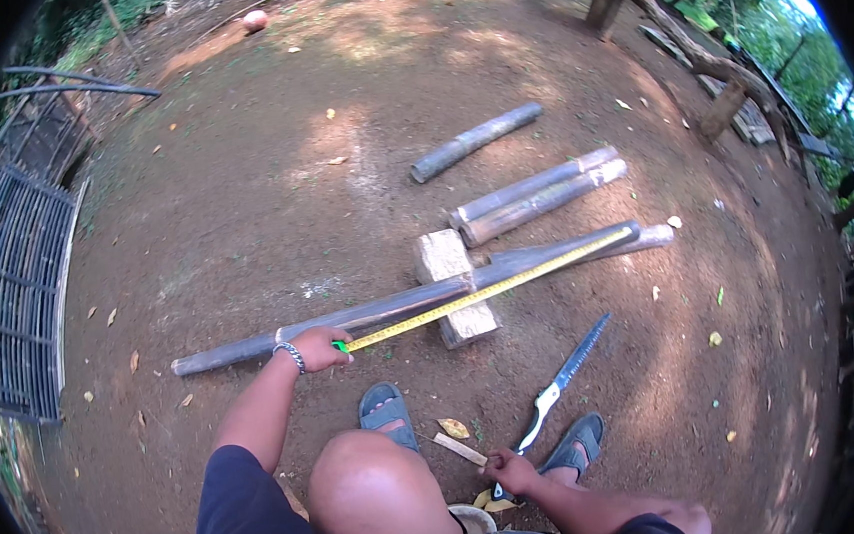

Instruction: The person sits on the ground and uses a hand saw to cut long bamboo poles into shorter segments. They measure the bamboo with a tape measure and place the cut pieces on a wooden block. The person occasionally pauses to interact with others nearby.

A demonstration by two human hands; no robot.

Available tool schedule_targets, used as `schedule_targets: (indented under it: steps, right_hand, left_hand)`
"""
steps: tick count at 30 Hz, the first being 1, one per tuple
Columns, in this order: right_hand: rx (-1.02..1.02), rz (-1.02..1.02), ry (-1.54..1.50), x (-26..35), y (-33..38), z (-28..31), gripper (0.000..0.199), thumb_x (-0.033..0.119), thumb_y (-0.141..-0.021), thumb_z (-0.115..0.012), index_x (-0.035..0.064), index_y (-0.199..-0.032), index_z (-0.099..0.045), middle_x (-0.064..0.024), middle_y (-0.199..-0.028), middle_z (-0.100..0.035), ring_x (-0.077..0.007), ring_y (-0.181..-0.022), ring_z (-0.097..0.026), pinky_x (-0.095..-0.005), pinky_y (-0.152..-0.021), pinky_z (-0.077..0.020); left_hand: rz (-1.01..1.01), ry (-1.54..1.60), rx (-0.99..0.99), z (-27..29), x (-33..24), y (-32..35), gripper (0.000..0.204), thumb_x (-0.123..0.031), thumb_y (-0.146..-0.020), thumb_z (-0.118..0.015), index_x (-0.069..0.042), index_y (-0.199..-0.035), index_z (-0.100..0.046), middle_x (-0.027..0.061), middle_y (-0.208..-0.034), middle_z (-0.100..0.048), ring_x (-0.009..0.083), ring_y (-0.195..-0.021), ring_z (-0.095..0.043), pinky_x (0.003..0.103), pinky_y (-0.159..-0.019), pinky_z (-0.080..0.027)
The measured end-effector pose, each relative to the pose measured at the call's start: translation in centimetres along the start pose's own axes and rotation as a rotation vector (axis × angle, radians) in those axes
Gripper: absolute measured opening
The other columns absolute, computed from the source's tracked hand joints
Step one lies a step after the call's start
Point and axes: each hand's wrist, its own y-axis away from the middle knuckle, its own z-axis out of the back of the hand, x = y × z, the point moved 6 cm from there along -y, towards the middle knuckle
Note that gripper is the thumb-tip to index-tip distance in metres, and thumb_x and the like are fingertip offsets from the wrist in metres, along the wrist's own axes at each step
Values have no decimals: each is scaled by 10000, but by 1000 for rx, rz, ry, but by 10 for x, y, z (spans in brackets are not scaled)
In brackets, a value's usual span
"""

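— In the head view we see a long dark bamboo pole [390, 308] lying across a pale block [454, 287] on the dirt, a yellow tape measure [479, 294] stretched along it to its far end.

— Our left hand [319, 348] is closed around the tape's near end, resting against the pole. Our right hand [509, 471], down by the sandal [575, 444], is curled on the handle of a hand saw [562, 382] lying on the ground.
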Motion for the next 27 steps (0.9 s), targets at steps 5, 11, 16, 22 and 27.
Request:
schedule_targets:
  steps: [5,11,16,22,27]
  right_hand:
    - [94,175,418,-5,7,-14,660,457,-905,-665,9,-1370,-527,-184,-996,-725,-365,-967,-693,-440,-890,-540]
    - [-176,73,213,2,18,56,633,448,-914,-657,20,-1365,-535,-163,-953,-734,-325,-973,-705,-415,-890,-543]
    - [-256,-63,107,-13,19,80,644,431,-866,-740,31,-1343,-576,-124,-970,-741,-288,-892,-722,-408,-810,-559]
    - [-168,28,260,-24,12,50,644,465,-892,-652,22,-1342,-528,-176,-946,-738,-367,-975,-699,-462,-875,-534]
    - [-134,41,293,-8,14,36,597,411,-866,-678,19,-1304,-571,-206,-996,-727,-385,-984,-692,-465,-885,-534]
  left_hand:
    - [6,-41,52,10,-49,-43,575,-404,-801,-789,-63,-1254,-690,200,-1162,-715,323,-1100,-671,392,-963,-505]
    - [-69,-25,-1,14,-67,-75,548,-336,-780,-828,-32,-1217,-698,123,-986,-722,224,-921,-670,352,-836,-521]
    - [-30,46,20,14,-58,-81,491,-281,-786,-835,-40,-1194,-704,46,-811,-684,144,-698,-615,324,-634,-496]
    - [85,89,62,13,-40,-81,545,-338,-766,-827,-33,-1203,-710,149,-1024,-743,242,-931,-694,350,-858,-530]
    - [-7,28,26,16,-38,-87,550,-328,-778,-817,-56,-1239,-692,109,-985,-733,216,-883,-678,359,-807,-529]
